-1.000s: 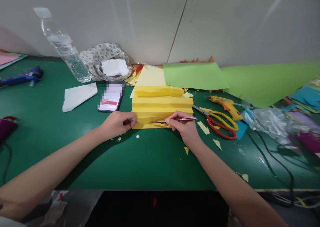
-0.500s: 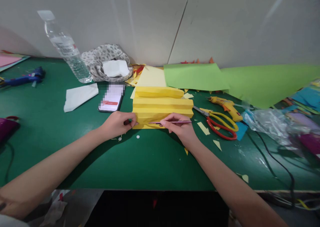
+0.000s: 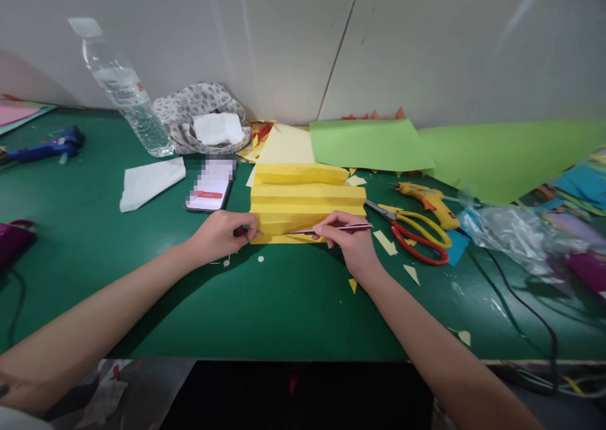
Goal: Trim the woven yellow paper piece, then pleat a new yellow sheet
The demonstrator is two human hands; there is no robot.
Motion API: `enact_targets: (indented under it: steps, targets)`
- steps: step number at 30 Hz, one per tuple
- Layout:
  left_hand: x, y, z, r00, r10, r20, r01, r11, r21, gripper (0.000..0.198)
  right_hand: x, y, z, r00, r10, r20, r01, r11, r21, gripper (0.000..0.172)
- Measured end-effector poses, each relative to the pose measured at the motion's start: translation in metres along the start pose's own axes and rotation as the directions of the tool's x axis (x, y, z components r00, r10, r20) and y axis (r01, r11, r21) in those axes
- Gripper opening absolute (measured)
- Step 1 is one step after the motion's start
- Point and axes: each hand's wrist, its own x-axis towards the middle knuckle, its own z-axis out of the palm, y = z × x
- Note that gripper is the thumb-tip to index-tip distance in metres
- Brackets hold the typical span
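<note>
A sheet of yellow paper [image 3: 307, 196], pleated in accordion folds, lies on the green table in front of me. My left hand [image 3: 226, 231] pinches its near left edge between thumb and fingers. My right hand [image 3: 343, 237] grips a slim pink pen-like tool [image 3: 357, 226], held almost level over the lowest fold. The tool's thin tip points left and rests on or just above the paper; which of the two I cannot tell. Part of the near right edge of the sheet is hidden behind my right hand.
Red-and-yellow scissors [image 3: 421, 239] and a yellow glue gun [image 3: 428, 203] lie to the right. A phone [image 3: 211, 187], a tissue [image 3: 152, 182] and a water bottle [image 3: 125, 95] are on the left. Green paper [image 3: 369, 144] lies behind; paper scraps [image 3: 386, 243] and a cable are nearby.
My right hand has slid a little to the right along the lowest fold, carrying the pen-like tool with it. My left hand stays on the paper's left edge.
</note>
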Motion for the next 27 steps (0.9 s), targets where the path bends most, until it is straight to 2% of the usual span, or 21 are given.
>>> enact_targets:
  steps: [6,12,17,27]
  targets:
    - [-0.0002,-0.0007,0.0003,1.000,0.010,0.000,-0.010,1.000,0.006,0.012,-0.0005,-0.0021,0.0007,0.999,-0.019,-0.033,0.019,1.000,0.013,0.015]
    - [0.0004,-0.0001,0.0000,1.000,0.012,-0.006,-0.012,1.000,0.009,0.012,-0.0039,-0.0006,0.0066,0.994,-0.014,0.108,0.017,0.999,-0.032,0.011]
    - [0.0007,0.0025,-0.0006,1.000,-0.011,0.005,0.011,1.000,-0.007,0.012,-0.0042,-0.0001,0.0080,0.990,-0.008,0.141,0.014,0.999,-0.044,0.009]
    - [0.0003,0.0024,-0.0008,1.000,-0.010,0.008,0.010,1.000,-0.017,0.012,-0.0023,-0.0035,0.0000,0.999,-0.049,0.006,0.049,0.999,-0.003,0.014]
